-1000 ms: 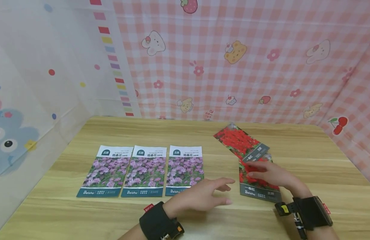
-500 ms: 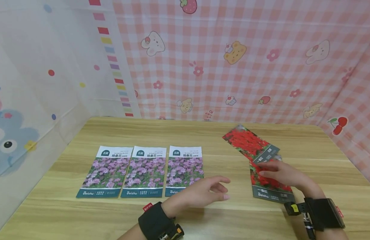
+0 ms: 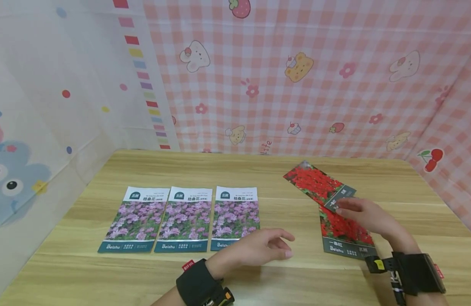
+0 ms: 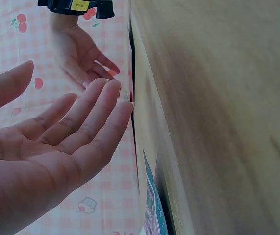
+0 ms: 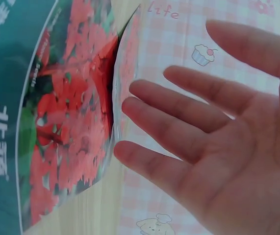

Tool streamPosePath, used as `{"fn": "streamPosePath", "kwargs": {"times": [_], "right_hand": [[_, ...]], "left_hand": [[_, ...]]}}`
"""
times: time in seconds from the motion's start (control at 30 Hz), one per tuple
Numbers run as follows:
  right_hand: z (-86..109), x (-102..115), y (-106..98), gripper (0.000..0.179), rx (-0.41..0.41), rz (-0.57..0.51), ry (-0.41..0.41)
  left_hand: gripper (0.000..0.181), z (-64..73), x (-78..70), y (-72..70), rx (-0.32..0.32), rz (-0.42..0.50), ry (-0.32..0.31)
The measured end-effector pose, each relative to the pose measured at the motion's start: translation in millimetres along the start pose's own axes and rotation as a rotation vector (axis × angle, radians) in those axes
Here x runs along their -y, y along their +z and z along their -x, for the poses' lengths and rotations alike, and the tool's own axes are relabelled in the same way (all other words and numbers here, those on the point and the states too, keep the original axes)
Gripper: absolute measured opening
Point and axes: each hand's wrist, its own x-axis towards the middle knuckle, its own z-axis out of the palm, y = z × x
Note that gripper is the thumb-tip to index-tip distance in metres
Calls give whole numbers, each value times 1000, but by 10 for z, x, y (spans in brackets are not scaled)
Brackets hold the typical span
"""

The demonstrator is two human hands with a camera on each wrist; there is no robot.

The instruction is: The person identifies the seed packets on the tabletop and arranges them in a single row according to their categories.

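Two seed packets with red flowers lie overlapping on the right. The upper packet [image 3: 315, 182] is slanted, its dark label end over the top of the lower packet [image 3: 344, 231]. My right hand [image 3: 373, 219] is above that overlap, fingers extended and palm down; the right wrist view shows the fingers [image 5: 159, 125] straight and gripping nothing. Whether the fingertips touch the upper packet is hard to tell. My left hand [image 3: 254, 246] hovers over the table with relaxed fingers, holding nothing, partly covering the third purple-flower seed packet [image 3: 235, 216].
Two more purple-flower packets, a left one [image 3: 136, 219] and a middle one [image 3: 184, 219], form a row with the third. All lie on a wooden table [image 3: 105, 276]. A pink checked cloth [image 3: 266, 85] hangs behind, and a white cloth [image 3: 86, 114] at the left.
Both red-flower packets slid right together under my right hand. Afterwards the hand shifted slightly up and right, to the upper packet's label end. My left hand barely moved.
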Motion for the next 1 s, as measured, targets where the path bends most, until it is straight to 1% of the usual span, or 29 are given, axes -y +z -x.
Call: {"fn": "streamPosePath", "kwargs": {"times": [0.27,0.4,0.53,0.63,0.7,0.77,0.83,1.0], "right_hand": [[-6,63,-43,51,-211,-40,-1],[-42,60,-98,49,-294,-67,-2],[-123,6,-182,50,-347,-81,32],[-207,-43,-244,53,-339,-62,74],[-260,-78,-279,56,-314,-37,99],[-307,-113,-302,59,-279,-21,116],[-345,-146,-315,60,-254,-10,123],[-441,-232,-318,57,-215,10,144]], "left_hand": [[32,3,15,30,32,6,22],[32,7,17,38,65,19,13],[31,13,18,39,110,30,-3],[30,21,13,37,135,12,-6],[30,32,7,41,145,-11,2],[31,41,1,48,147,-58,23],[32,51,-6,62,147,-125,46],[35,67,-38,108,151,-350,112]]}}
